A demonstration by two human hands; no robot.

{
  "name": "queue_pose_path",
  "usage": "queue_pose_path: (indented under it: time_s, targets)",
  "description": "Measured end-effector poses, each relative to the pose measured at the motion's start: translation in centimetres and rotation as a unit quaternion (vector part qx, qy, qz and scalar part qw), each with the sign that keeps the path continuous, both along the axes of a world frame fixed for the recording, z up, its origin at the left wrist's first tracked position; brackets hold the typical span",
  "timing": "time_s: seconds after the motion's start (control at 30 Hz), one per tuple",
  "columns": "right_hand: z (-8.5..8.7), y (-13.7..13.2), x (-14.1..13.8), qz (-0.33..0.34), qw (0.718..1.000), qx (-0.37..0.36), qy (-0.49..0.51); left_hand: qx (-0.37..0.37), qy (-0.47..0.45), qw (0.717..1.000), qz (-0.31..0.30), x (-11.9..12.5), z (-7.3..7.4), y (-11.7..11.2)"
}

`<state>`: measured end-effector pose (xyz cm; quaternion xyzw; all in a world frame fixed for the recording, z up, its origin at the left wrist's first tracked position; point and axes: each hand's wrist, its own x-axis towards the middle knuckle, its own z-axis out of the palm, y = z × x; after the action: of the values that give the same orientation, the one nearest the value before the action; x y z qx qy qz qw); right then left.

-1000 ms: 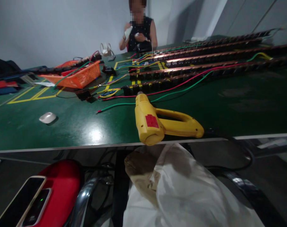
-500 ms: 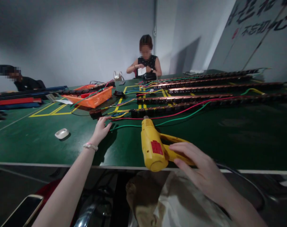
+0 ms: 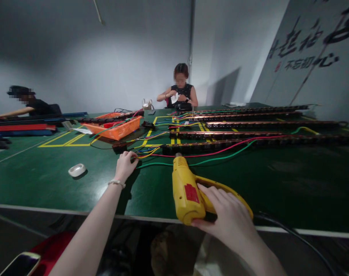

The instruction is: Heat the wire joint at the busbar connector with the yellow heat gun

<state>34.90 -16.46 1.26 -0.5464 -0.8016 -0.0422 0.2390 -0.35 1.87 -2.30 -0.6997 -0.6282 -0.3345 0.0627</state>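
My right hand [image 3: 230, 212] is wrapped around the handle of a yellow heat gun [image 3: 181, 182], its thumb at the rear of the body. The gun lies at the table's front edge, its metal nozzle pointing away from me, close to a red wire [image 3: 209, 155]. My left hand [image 3: 125, 166] is closed at the ends of several coloured wires, with thumb and fingertips pinched together. A yellow wire [image 3: 151, 154] runs out from those fingertips, and a green wire [image 3: 234, 157] passes just beside them. Exactly which wires are gripped is partly hidden by the fingers.
Long dark strips [image 3: 197, 147] with wires lie across the green table [image 3: 91, 191]. An orange basket [image 3: 117, 132] stands at the back left, a small white dish [image 3: 77, 170] nearer me. One co-worker [image 3: 181, 92] sits opposite, another [image 3: 38, 105] at far left. A black cord [image 3: 292, 232] trails right.
My right hand has moved left along the heat gun and closed round its handle. My left fingers have drawn together on the wires. The camera view has tilted up slightly.
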Motion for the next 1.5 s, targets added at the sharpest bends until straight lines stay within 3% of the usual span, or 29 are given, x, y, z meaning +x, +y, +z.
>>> queue_pose_path:
  time_s: [0.07,0.17,0.33,0.4,0.53,0.6,0.73,0.87,1.03,1.2,1.37,1.5]
  targets:
    - [-0.2,0.0,0.2,0.004,1.000,0.009,-0.004,-0.012,0.023,1.000,0.014,0.2,0.2,-0.5]
    - [-0.3,0.0,0.3,0.006,1.000,0.019,-0.008,-0.024,-0.015,0.999,0.014,0.4,0.6,-0.9]
    - [-0.5,0.0,0.2,0.003,0.999,0.045,-0.012,0.104,-0.070,0.988,0.088,0.7,1.4,-1.8]
    - [-0.6,0.1,0.2,0.004,0.999,0.048,-0.010,0.083,-0.054,0.994,0.042,0.9,1.5,-2.1]
    - [-0.6,0.1,0.2,0.007,0.999,0.040,-0.002,-0.031,0.026,0.991,-0.128,1.1,0.8,-1.4]
    - [-0.6,0.1,0.2,0.007,0.999,0.037,0.000,-0.053,0.055,0.986,-0.146,1.0,0.2,-0.6]
    - [0.0,0.0,-0.1,0.000,1.000,0.021,0.008,-0.100,0.071,0.988,-0.095,0.7,-0.4,0.3]
    - [1.5,0.1,-0.9,0.000,0.998,-0.065,0.022,-0.106,0.078,0.991,-0.038,0.5,-0.1,0.2]
    - [2.5,0.4,-2.2,0.005,0.994,-0.110,0.017,-0.073,0.028,0.995,-0.059,0.2,-0.1,0.3]
    - [1.9,0.7,-4.1,0.037,0.994,-0.097,0.021,-0.004,-0.076,0.995,-0.065,0.2,0.2,0.1]
    - [1.0,1.1,-6.9,0.083,0.996,-0.041,0.010,-0.089,-0.110,0.989,-0.043,0.7,0.7,-0.8]
    - [0.6,1.4,-9.3,0.105,0.994,-0.016,-0.008,-0.117,-0.061,0.991,-0.013,1.3,1.1,-1.4]
